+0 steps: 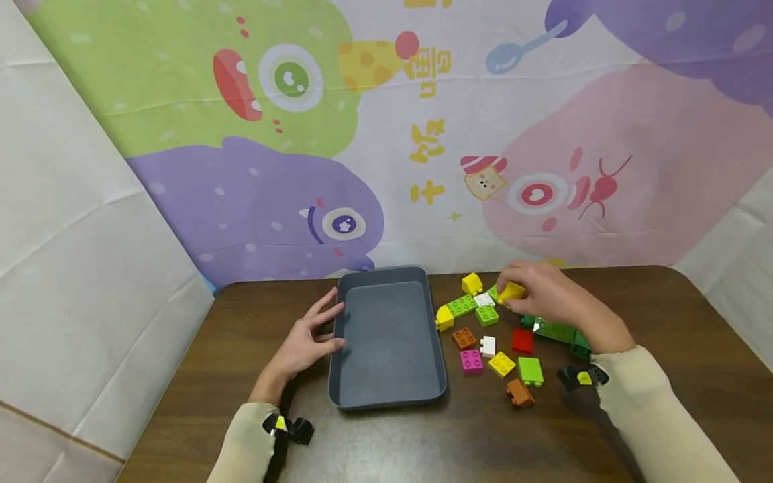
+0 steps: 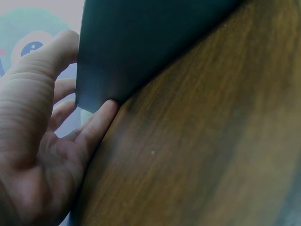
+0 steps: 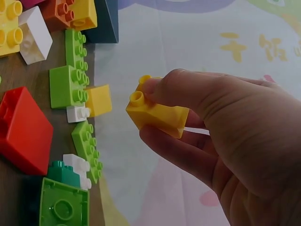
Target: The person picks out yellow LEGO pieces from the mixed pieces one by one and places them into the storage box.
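Observation:
Between thumb and fingers my right hand (image 1: 546, 292) pinches a yellow sloped toy brick (image 3: 162, 113); two studs show at its end in the right wrist view. The brick is held over the far side of the scattered bricks. My left hand (image 1: 304, 345) touches the left side of a dark grey tray (image 1: 386, 396), its fingertips at the rim. From the left wrist view, the thumb and fingers lie along the tray's outer wall (image 2: 122, 52), with one fingertip low by the table. Below the right hand lies a light green brick (image 3: 88, 151), partly covered in the head view.
Right of the tray, several bricks lie loose on the wooden table (image 1: 374, 449): a red one (image 1: 522, 341), a magenta one (image 1: 471, 361), a white one (image 1: 488, 346) and a brown one (image 1: 520, 393). Green pieces (image 1: 554, 330) lie under the right forearm. A patterned cloth (image 1: 423, 221) hangs behind.

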`<state>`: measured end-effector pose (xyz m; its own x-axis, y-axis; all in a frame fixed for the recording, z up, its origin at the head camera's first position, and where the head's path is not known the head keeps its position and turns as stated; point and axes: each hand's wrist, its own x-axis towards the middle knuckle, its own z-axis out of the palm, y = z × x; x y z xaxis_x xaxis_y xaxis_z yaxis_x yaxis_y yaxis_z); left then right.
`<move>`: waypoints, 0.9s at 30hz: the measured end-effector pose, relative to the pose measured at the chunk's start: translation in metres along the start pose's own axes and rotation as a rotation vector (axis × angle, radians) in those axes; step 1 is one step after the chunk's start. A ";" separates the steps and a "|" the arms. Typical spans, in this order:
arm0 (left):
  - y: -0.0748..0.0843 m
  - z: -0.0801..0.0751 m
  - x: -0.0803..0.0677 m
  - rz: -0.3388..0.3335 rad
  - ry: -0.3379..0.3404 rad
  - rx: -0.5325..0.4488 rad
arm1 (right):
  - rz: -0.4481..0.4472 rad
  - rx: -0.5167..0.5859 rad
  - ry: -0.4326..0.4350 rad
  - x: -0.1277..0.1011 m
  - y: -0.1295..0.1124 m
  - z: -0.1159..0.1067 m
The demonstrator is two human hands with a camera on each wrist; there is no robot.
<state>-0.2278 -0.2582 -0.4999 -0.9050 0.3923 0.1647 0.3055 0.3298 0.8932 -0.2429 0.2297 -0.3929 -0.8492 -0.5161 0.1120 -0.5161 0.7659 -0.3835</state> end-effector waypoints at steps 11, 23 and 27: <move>-0.001 -0.001 0.000 0.021 -0.002 0.013 | -0.010 0.017 -0.013 0.018 -0.005 0.011; -0.001 -0.001 0.000 0.010 -0.005 0.004 | 0.021 0.002 -0.046 0.037 -0.009 0.015; -0.001 -0.002 0.000 0.012 -0.008 0.012 | -0.004 0.019 -0.035 0.044 -0.010 0.016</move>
<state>-0.2284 -0.2600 -0.5000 -0.8989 0.4032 0.1715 0.3196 0.3356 0.8861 -0.2727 0.1932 -0.3987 -0.8427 -0.5322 0.0814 -0.5166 0.7566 -0.4008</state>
